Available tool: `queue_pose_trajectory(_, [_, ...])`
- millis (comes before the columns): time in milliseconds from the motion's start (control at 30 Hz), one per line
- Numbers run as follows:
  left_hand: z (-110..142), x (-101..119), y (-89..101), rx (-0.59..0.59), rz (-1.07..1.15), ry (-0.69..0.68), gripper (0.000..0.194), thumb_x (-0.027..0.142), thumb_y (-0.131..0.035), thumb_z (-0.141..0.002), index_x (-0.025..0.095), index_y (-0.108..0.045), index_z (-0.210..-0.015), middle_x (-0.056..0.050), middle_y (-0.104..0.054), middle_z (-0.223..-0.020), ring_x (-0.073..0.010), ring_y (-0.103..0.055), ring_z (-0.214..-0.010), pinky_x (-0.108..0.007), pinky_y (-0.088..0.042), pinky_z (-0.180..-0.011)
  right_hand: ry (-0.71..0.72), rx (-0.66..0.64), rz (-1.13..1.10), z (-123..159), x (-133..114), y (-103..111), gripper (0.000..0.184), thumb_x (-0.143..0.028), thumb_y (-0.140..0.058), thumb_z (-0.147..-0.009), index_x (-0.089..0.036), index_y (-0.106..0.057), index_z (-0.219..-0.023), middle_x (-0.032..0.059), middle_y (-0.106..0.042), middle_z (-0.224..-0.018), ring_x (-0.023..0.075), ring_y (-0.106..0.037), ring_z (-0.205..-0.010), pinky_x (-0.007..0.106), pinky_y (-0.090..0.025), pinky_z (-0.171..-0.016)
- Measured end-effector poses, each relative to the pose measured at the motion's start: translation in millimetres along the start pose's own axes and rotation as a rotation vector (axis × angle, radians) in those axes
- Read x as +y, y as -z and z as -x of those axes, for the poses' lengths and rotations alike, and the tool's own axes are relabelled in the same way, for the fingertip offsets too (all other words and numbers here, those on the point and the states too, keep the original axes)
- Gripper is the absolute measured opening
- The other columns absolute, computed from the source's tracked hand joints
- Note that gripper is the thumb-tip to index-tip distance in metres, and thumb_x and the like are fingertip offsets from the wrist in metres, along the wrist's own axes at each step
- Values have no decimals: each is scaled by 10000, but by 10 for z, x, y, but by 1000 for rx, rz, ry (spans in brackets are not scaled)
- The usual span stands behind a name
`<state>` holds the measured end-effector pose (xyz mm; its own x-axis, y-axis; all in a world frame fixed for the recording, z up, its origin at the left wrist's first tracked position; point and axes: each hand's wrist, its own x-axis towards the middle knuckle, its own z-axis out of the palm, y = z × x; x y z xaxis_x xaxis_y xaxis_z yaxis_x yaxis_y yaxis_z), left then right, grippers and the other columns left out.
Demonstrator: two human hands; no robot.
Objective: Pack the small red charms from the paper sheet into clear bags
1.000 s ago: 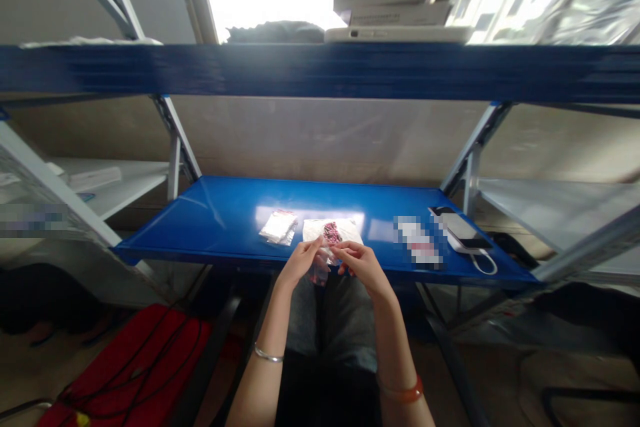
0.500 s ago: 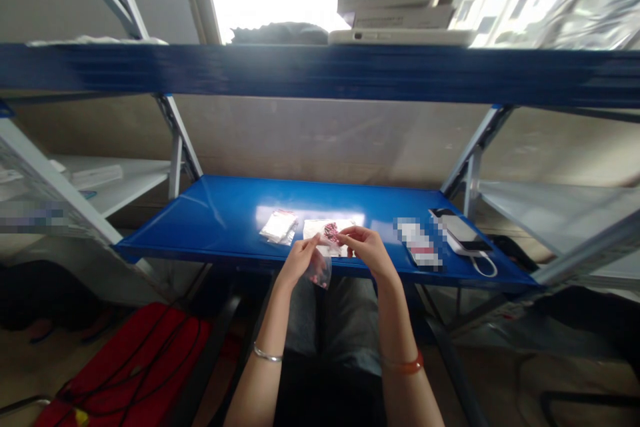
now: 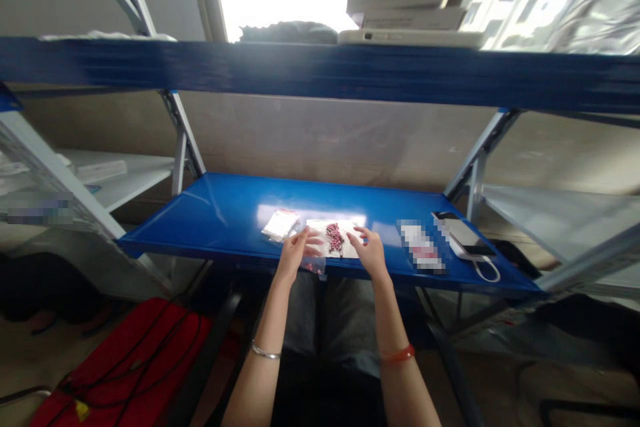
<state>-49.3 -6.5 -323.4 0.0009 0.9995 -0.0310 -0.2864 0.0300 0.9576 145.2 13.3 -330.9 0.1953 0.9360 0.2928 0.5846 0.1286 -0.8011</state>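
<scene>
A clear plastic bag [image 3: 315, 265] with a few small red pieces inside hangs from my left hand [image 3: 295, 252], pinched between thumb and fingers. My right hand [image 3: 369, 250] is at the right side of a white sheet [image 3: 350, 250], fingers apart and curved, with nothing visible in them. Between the hands, a pile of small dark-red and pink bead-like pieces [image 3: 335, 238] lies on the sheet. They are too small to make out exactly. Just beyond my left hand is a stack of clear bags with white contents [image 3: 280, 224].
The blue tabletop [image 3: 240, 197] bears a blurred-out white and red item [image 3: 421, 247] on the right. Beside it, a phone-like device [image 3: 463, 238] has a white cable [image 3: 487, 272]. A blue shelf beam [image 3: 300, 70] crosses above. A red case with black cables [image 3: 135, 353] is at lower left.
My left hand has moved left with the bag, away from the pile. My right hand has let go near the pile, drawn right and spread its fingers. The pieces on the sheet show more fully.
</scene>
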Motion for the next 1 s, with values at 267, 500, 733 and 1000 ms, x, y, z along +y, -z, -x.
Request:
queue_pose_trajectory(267, [55,53,-37,-82,-66,8,518,599,-504,-782,124,-652,-925,-102,-719,-801,-148,-625,-490,-194,-391,-365,225,-490,-341,88,-578,178,326,-482,-654,-699,-189,-699,-835,45,-637,-849,135,-541,-700,236,-418,-568])
queue_pose_trajectory(500, [59,30,-47,-111,-83,-14,498,607,-501,-780,136,-660,-798,10,-569,-450,-47,-362,-264,-170,-264,-305,210,-328,-404,19,-616,126,308,-491,-633,-719,-189,-689,-753,56,-641,-786,139,-541,-628,236,-396,-493])
queue_pose_trajectory(733, [39,25,-98,-285,341,84,571,639,-481,-775,108,-688,-812,-100,-707,-760,-172,-658,-697,-232,-480,-598,135,-334,-587,5,-581,26,316,-488,-658,-694,-175,-661,-743,10,-604,-673,108,-497,-581,230,-404,-534])
queue_pose_trajectory(1000, [73,-29,-136,-457,638,278,730,682,-316,-817,66,-627,-1053,-165,-694,-912,-250,-657,-826,-349,-497,-726,81,-317,-612,21,-571,-56,315,-475,-684,-653,-169,-675,-728,21,-638,-715,119,-540,-611,238,-418,-568])
